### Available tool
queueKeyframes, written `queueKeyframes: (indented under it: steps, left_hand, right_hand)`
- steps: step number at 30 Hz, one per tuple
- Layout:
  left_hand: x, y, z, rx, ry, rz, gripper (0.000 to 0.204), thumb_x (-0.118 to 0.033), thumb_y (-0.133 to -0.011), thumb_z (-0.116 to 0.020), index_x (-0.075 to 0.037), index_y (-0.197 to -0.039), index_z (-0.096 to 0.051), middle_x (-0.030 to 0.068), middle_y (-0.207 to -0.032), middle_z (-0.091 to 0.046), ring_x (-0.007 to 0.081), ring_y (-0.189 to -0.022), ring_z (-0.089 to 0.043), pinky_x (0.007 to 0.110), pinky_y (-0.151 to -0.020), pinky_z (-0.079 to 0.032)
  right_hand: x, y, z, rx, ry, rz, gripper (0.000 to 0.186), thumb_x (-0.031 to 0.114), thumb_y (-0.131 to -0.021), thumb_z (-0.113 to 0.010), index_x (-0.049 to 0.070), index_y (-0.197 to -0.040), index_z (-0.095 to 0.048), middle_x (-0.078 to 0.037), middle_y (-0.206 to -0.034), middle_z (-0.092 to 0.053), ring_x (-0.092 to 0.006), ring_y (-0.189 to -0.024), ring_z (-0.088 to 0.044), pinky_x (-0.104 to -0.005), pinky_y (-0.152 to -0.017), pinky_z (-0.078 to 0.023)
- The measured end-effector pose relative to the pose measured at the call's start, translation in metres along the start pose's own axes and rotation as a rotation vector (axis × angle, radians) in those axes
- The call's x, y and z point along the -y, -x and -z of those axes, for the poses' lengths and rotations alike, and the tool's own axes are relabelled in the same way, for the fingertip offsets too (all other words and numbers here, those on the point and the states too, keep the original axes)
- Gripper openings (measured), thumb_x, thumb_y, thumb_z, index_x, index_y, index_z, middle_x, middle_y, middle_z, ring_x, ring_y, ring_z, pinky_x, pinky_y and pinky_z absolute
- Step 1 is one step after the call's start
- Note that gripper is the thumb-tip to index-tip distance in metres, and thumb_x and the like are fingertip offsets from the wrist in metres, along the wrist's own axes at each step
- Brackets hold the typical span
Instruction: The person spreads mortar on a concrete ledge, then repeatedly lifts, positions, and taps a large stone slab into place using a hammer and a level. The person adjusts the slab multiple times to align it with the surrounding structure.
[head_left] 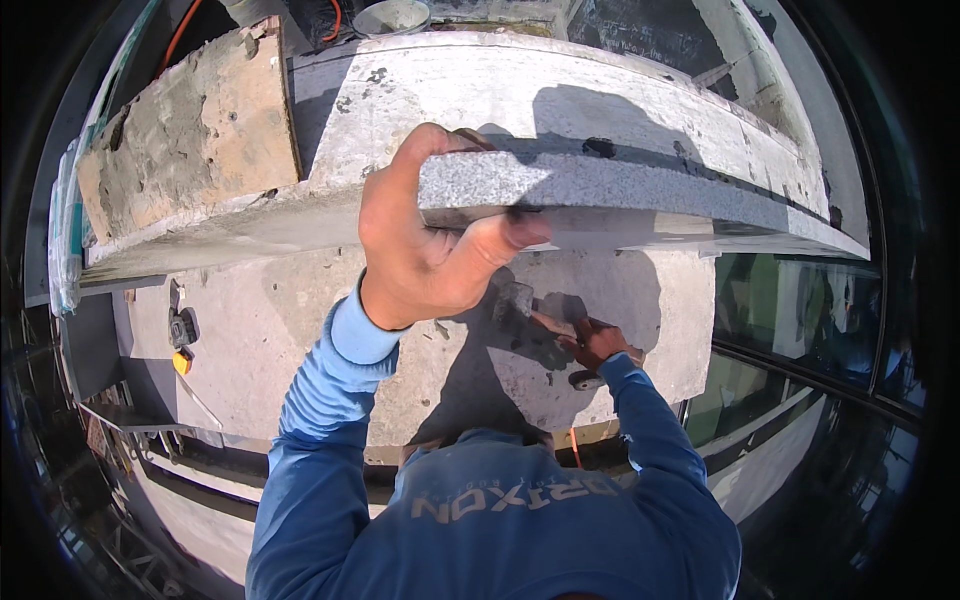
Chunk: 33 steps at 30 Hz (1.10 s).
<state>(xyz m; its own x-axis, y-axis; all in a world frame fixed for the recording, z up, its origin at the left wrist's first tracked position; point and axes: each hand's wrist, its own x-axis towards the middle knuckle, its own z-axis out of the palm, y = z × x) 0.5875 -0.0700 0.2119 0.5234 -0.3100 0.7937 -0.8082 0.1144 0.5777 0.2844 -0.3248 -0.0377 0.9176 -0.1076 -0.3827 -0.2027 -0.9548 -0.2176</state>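
Observation:
My left hand [420,240] is wrapped round the front edge of a speckled grey stone slab [620,184], thumb underneath, with fingers curling over the top near its left end. The slab lies along the front of a pale ledge [640,90]. Below it, my right hand [598,345] holds a wooden-handled tool [550,322] with a grey, mortar-coated head, over the lower concrete surface [440,380]. A small dark object sits just below that hand, too shadowed to name.
A mortar-stained board [190,130] lies on the ledge at the left. A yellow tape measure [182,362] and dark tools are on the lower surface's left. A white bucket [390,18] and orange hose are at the back. Dark glass panels [800,320] border the right.

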Motion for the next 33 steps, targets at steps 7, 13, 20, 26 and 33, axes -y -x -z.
queueKeyframes:
  steps: [7,13,20,26,33]
  left_hand:
    - [-0.005,-0.006,0.002,0.023,-0.030,-0.036,0.068,-0.038,-0.078,-0.087,0.013,-0.111,-0.055,0.0159,-0.080,-0.068,0.0213,-0.071,-0.070,0.030,-0.063,-0.054]
    - [-0.002,-0.005,0.001,-0.001,-0.010,-0.042,0.069,-0.036,-0.076,-0.088,0.014,-0.111,-0.055,0.0152,-0.081,-0.069,0.0215,-0.070,-0.070,0.030,-0.062,-0.054]
    - [-0.002,-0.009,0.001,0.008,-0.056,-0.052,0.067,-0.035,-0.076,-0.088,0.012,-0.111,-0.055,0.0152,-0.080,-0.068,0.0216,-0.066,-0.070,0.029,-0.060,-0.052]
    - [-0.001,-0.007,0.001,0.007,-0.078,-0.094,0.063,-0.036,-0.079,-0.085,0.011,-0.108,-0.056,0.0140,-0.078,-0.068,0.0216,-0.066,-0.069,0.029,-0.061,-0.053]
    - [-0.003,-0.004,0.001,-0.008,-0.027,0.007,0.063,-0.038,-0.080,-0.084,0.012,-0.107,-0.058,0.0132,-0.075,-0.069,0.0222,-0.067,-0.071,0.030,-0.062,-0.053]
  right_hand:
    - [-0.040,-0.023,0.109,-0.150,0.162,0.337,0.055,0.061,-0.087,-0.065,0.006,-0.083,-0.059,-0.014,-0.073,-0.063,-0.0324,-0.061,-0.065,-0.0451,-0.052,-0.048]
    - [-0.024,-0.029,0.085,-0.227,0.170,0.188,0.058,0.065,-0.087,-0.063,0.007,-0.087,-0.062,-0.014,-0.071,-0.063,-0.0329,-0.056,-0.063,-0.0437,-0.051,-0.049]
    - [-0.035,-0.044,0.138,-0.216,0.275,0.263,0.060,0.067,-0.086,-0.062,0.007,-0.085,-0.061,-0.013,-0.071,-0.062,-0.0337,-0.055,-0.061,-0.0455,-0.051,-0.047]
    - [-0.056,-0.017,0.123,-0.275,0.224,0.302,0.063,0.064,-0.083,-0.067,0.002,-0.091,-0.063,-0.016,-0.074,-0.065,-0.0357,-0.063,-0.065,-0.0431,-0.056,-0.050]
    - [-0.059,-0.018,0.116,-0.161,0.224,0.108,0.068,0.066,-0.084,-0.065,-0.001,-0.097,-0.066,-0.018,-0.076,-0.067,-0.0355,-0.067,-0.067,-0.0459,-0.062,-0.052]
